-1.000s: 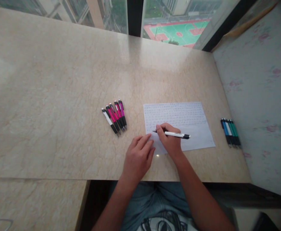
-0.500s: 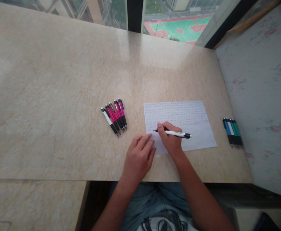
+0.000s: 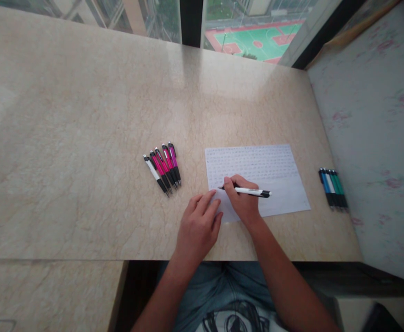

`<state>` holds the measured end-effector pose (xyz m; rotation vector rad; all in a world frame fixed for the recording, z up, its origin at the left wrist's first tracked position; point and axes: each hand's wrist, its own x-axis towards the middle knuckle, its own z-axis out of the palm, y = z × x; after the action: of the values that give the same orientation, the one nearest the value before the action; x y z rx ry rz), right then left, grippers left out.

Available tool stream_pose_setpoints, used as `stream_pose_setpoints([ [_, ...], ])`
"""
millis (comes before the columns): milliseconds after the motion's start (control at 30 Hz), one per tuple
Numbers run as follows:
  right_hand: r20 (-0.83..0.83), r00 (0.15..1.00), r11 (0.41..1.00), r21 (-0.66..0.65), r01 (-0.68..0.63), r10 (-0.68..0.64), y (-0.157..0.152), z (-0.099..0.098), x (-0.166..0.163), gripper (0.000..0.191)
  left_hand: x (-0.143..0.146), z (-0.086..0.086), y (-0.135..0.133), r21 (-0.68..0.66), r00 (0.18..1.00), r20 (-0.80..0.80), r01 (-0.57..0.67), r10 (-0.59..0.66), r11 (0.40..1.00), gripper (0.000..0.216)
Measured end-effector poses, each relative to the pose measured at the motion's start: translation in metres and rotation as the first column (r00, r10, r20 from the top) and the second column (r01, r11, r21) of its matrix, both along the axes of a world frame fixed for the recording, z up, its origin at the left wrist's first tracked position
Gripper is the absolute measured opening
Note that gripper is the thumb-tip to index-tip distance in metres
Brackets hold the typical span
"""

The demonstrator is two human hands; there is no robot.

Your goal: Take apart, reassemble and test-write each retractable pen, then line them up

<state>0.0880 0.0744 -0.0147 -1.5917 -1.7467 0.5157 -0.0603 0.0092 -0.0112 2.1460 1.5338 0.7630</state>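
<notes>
A white sheet of paper [image 3: 284, 193] lies on the stone counter, its upper part covered in rows of small handwriting. My right hand [image 3: 242, 199] rests on the sheet, its fingers closed around a white and black pen [image 3: 248, 191]. The pen's tip points left and meets the paper near its left side, just below the written lines. Flat on the sheet's lower left corner and the counter beside it lies my left hand [image 3: 199, 221], fingers stretched out and holding nothing. Its fingertips are close to the pen tip.
Several pens [image 3: 163, 168], white, pink and purple with black grips, lie fanned out left of the paper. More pens [image 3: 333, 189] in blue, white and green lie side by side near the floral wall [image 3: 377, 152]. The counter [image 3: 84, 138] runs back to a window.
The whole view has shifted slightly. My right hand and the pen have moved very little, and my left hand stays on the paper's corner.
</notes>
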Motion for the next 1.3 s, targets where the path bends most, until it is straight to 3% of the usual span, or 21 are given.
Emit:
stream_pose_setpoints([
  [300, 0.024, 1.0, 0.999, 0.053, -0.014, 0.013, -0.0006, -0.0029, -0.0016, 0.04, -0.0004, -0.0015, 0.0004, -0.007, 1.0, -0.009, 0.007, -0.007, 1.0, 0.029],
  [1300, 0.064, 0.998, 0.999, 0.033, 0.006, -0.008, -0.0008, -0.0032, -0.005, 0.042, -0.0006, -0.0009, -0.0002, -0.008, 1.0, 0.002, 0.01, -0.01, 1.0, 0.029],
])
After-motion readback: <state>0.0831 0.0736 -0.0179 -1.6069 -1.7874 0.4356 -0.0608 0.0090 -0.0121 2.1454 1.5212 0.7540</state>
